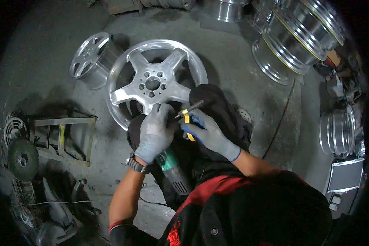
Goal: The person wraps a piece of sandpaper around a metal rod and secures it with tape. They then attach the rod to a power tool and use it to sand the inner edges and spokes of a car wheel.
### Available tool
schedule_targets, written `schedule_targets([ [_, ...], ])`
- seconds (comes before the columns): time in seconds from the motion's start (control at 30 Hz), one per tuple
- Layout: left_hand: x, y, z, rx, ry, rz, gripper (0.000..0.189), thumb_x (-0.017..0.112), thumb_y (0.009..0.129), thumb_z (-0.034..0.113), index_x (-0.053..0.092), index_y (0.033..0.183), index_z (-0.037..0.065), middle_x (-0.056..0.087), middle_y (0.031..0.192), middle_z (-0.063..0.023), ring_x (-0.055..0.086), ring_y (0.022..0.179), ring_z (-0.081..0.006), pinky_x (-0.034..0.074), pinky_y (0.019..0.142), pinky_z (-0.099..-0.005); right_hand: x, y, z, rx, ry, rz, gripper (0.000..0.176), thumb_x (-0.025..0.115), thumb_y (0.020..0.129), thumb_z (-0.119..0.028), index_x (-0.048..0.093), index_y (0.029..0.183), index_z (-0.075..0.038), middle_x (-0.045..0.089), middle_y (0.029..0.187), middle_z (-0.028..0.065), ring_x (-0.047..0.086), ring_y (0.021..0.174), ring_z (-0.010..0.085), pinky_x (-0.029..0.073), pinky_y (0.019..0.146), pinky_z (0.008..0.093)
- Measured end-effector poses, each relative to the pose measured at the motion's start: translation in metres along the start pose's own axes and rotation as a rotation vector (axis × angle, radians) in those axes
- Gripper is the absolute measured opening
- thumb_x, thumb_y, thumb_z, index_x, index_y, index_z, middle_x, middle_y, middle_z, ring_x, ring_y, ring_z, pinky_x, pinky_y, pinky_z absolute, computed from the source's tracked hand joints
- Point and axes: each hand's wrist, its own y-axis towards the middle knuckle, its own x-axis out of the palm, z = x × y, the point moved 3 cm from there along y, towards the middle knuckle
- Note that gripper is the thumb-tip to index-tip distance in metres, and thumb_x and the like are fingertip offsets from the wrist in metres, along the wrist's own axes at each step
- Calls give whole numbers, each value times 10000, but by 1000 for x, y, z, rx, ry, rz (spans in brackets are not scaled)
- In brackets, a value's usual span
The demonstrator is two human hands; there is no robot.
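My left hand (155, 130), in a grey glove, is closed over the front end of a green and dark power tool (174, 174). The tool's body slants down across my lap, and its head is hidden under the glove. My right hand (211, 132), in a grey and blue glove, is closed around a yellow-and-black hand tool (189, 128). A slim dark shaft with a yellow band (188, 110) sticks out there, its pointed end near my left fingers. I cannot make out its exact kind. Just beyond my hands, a five-spoke alloy wheel (151, 65) lies face up against my knees.
A smaller wheel (90, 57) stands tilted at the left. Shiny rims (291, 45) are stacked at upper right, with more rims (338, 129) at far right. A metal frame (63, 121), a round disc (23, 159) and a cable (69, 202) are at left.
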Motion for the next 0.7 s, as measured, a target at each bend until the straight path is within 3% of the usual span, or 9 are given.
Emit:
schedule_targets([
  [0.07, -3, -2, -8, 7, -75, -24, 217, 699, 862, 112, 663, 1070, 58, 687, 918, -174, 664, 983, -428, 533, 823, -503, -1, 0, 2, -41, -37, -12, 428, 715, 989, -167, 560, 1362, -27, 620, 1020, 57, 608, 892, 117, 529, 792, 318],
  [0.13, -3, -2, -16, 74, -45, -223, 262, 737, 894, 181, 692, 1119, 55, 721, 987, -190, 702, 945, -388, 551, 816, -469, -3, 1, 4, -37, -53, -13, 435, 717, 988, -168, 557, 1366, -23, 622, 1029, 58, 606, 894, 115, 528, 803, 316],
  [0.23, -4, -1, -13, -86, -109, -231, 296, 734, 892, 194, 693, 1144, 45, 726, 998, -209, 706, 920, -391, 556, 816, -463, -3, -3, 2, -28, -65, -14, 467, 724, 979, -161, 548, 1387, -18, 625, 1053, 61, 609, 923, 116, 529, 825, 313],
  [0.37, 10, -3, -12, 7, -43, -35, 165, 705, 858, 124, 685, 1009, 62, 693, 911, -192, 668, 870, -413, 522, 780, -505, -1, -18, -3, -137, -280, 12, 555, 747, 940, -127, 524, 1436, -16, 642, 1156, 81, 620, 1022, 135, 530, 883, 312],
  [0.43, 7, -1, 1, 27, 135, 18, 355, 757, 857, 182, 672, 1179, 60, 724, 1014, -193, 694, 949, -378, 534, 800, -480, -3, -16, -8, -92, -249, -17, 573, 754, 925, -118, 520, 1438, -13, 642, 1206, 94, 621, 1059, 147, 527, 913, 317],
  [0.5, 6, -2, 3, 17, 98, 13, 370, 755, 861, 182, 664, 1199, 62, 723, 1021, -190, 693, 959, -376, 531, 799, -479, -3, -16, -6, -52, -215, -46, 591, 760, 910, -108, 517, 1440, -9, 643, 1256, 107, 622, 1097, 158, 524, 943, 322],
  [0.57, 2, -1, 3, 11, 63, 13, 386, 754, 865, 181, 657, 1219, 64, 722, 1027, -188, 692, 969, -373, 528, 799, -477, -6, -14, 3, 2, 76, -33, 574, 747, 908, -88, 520, 1427, -1, 648, 1247, 99, 627, 1105, 171, 528, 959, 331],
  [0.63, 0, -3, 0, 130, 82, -131, 363, 746, 877, 182, 672, 1212, 63, 722, 1019, -196, 695, 969, -374, 534, 792, -464, -11, -10, 8, -43, -40, -26, 540, 727, 928, -80, 522, 1421, 1, 646, 1218, 91, 643, 1063, 167, 543, 924, 328],
  [0.7, 4, -2, -15, 90, -4, -171, 352, 743, 881, 179, 681, 1208, 65, 723, 1016, -194, 695, 968, -374, 530, 799, -465, -9, -10, 5, -84, -157, -20, 506, 706, 948, -72, 524, 1414, 2, 643, 1189, 84, 659, 1022, 163, 558, 889, 326],
])
